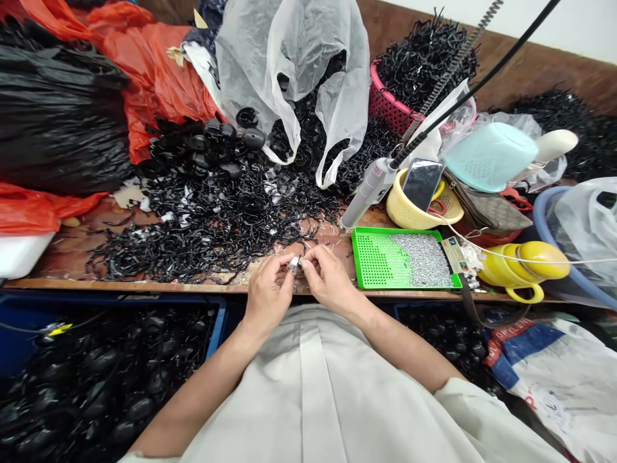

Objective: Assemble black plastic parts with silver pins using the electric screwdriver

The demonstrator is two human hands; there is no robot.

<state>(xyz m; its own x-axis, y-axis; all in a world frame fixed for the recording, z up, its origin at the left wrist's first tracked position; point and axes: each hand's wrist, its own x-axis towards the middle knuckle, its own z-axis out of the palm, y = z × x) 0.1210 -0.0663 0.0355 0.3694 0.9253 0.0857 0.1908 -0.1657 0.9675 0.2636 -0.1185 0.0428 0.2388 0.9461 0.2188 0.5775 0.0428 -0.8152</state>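
At the front edge of the worn wooden bench (pixel 72 257), the left hand (pixel 268 289) pinches a small white piece (pixel 292 262) between thumb and finger, while the right hand (pixel 331 278) has its bent thumb and forefinger just beside it, though I cannot tell whether they grip anything. Beyond lies a tangled heap of thin, glossy black strips (pixel 231 215), and to the right a flat green plastic tray (pixel 376 258) with a holed floor holds grainy silvery bits (pixel 427 263).

Wht wall (pixel 583 22) upper rt, brn panel (pixel 554 71) below it, behind a reddish-brn wood bench (pixel 72 257).
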